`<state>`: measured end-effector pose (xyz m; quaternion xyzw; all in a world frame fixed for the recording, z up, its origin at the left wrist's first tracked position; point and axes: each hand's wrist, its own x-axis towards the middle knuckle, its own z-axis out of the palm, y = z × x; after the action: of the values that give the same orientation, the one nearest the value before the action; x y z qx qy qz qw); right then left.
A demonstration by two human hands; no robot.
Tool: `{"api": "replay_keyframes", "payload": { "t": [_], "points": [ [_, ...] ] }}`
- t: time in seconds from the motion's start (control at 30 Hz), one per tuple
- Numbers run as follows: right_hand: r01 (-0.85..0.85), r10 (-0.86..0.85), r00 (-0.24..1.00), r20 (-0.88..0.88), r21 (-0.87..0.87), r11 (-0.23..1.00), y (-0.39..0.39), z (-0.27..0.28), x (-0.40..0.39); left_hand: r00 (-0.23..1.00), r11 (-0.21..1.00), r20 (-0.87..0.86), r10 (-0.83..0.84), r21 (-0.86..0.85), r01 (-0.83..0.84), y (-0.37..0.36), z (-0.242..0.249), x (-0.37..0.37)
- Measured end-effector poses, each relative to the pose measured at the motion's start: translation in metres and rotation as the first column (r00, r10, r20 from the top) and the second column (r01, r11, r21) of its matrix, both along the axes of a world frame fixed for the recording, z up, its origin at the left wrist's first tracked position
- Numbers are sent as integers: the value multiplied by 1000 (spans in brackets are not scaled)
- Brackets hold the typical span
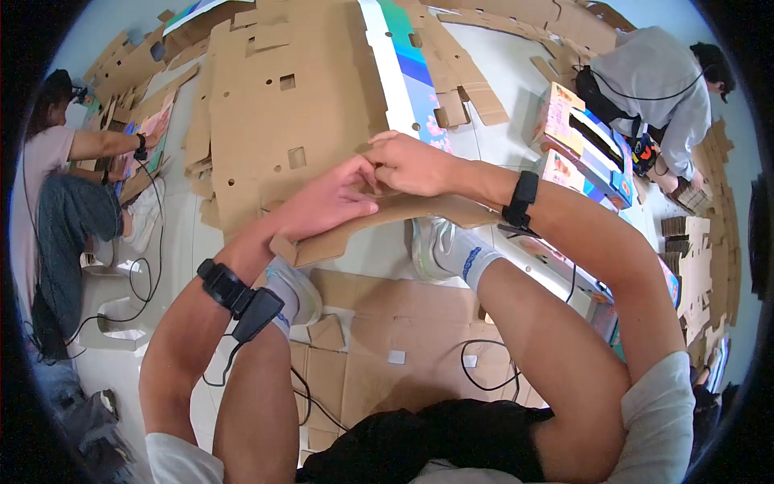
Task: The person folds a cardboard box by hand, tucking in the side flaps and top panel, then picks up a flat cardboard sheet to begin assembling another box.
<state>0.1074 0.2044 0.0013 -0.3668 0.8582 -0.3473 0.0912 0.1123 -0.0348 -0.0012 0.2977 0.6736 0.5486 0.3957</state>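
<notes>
A bent piece of brown cardboard [403, 214] spans the space between my knees, its near edge curving below both hands. My left hand [326, 202] is closed at the cardboard piece, with the thumb lying along its upper side. Against the left fingertips, my right hand [411, 165] is closed with its fingers curled in; what they pinch is hidden. Just beyond both hands lies a stack of large flat cardboard sheets [250, 121] with small cut-out holes. A printed blue and green panel [407, 68] runs along its right side.
More flattened cardboard [387, 323] lies under my legs, with a black cable [468, 379] across it. Printed boxes [560, 121] stand at the right. One person [56, 177] handles cardboard at the left; another person [653, 81] bends over at the right.
</notes>
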Motion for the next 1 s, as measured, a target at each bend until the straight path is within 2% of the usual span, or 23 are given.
{"api": "replay_keyframes", "payload": {
  "t": [0.1, 0.2, 0.3, 0.4, 0.5, 0.6, 0.7, 0.8, 0.9, 1.0],
  "points": [
    [96, -99, 993, -57, -51, 994, 2, 3, 3, 998, 999, 33, 48, -22, -47, -2, -7, 5],
    [139, -138, 990, 20, -94, 986, 3, 11, 5, 1000, 999, -8, -17, 27, 17, 4, -14, 1],
    [229, -164, 939, 303, -196, 953, 2, 28, 11, 979, 958, -150, -136, -274, 91, 16, -6, 1],
    [285, -167, 893, 418, -239, 928, -1, 35, 14, 956, 903, -202, -212, -414, 113, 26, -11, -3],
    [355, -214, 846, 489, -217, 909, -3, 41, 18, 967, 905, -191, -170, -419, 76, 32, 8, -1],
    [306, -112, 894, 433, -410, 859, 5, 28, 4, 985, 978, -145, -97, -196, 68, 32, 2, -2],
    [359, -107, 864, 492, -452, 817, 7, 21, 0, 998, 999, 53, -17, -45, 20, 34, -6, -4],
    [423, -97, 825, 557, -493, 760, 8, 19, -5, 1000, 994, 23, 12, -111, -9, 36, -1, 2],
    [515, -94, 731, 676, -455, 727, 16, 22, -7, 998, 995, 44, -43, -91, 47, 35, 16, 4],
    [489, 32, 701, 713, -512, 707, 23, 16, -9, 984, 954, -109, -144, -278, 109, 38, 7, 1]
  ]
}}
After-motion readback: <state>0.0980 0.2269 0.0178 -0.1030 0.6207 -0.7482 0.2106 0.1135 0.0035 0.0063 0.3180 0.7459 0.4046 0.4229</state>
